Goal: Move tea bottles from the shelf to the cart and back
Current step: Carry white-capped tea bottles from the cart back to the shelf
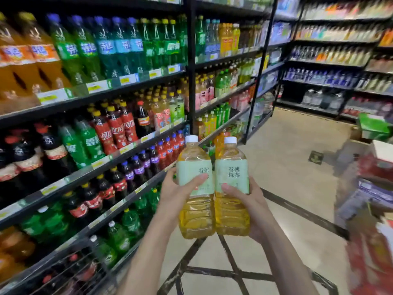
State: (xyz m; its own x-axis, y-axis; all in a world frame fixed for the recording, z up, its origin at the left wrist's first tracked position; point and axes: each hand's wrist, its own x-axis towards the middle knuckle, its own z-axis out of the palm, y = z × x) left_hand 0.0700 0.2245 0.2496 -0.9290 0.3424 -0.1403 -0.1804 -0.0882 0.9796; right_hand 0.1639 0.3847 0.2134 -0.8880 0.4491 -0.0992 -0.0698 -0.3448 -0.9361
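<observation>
Left grip (180,193) curled round the left tea bottle (196,218); right grip (249,202) curled round the right tea bottle (232,216); both bottles upright, touching, held above the cart (230,273); transfer apparently midway, direction unclear; next move needs both set down level; labels read 绿茶; shelf (127,149) beyond shows 雪碧 labels.

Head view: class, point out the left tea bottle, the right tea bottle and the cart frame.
left tea bottle (189,169), head view, on its pale green label.
right tea bottle (240,182), head view, on its pale green label.
cart frame (306,213), head view, on its dark right bar.
</observation>
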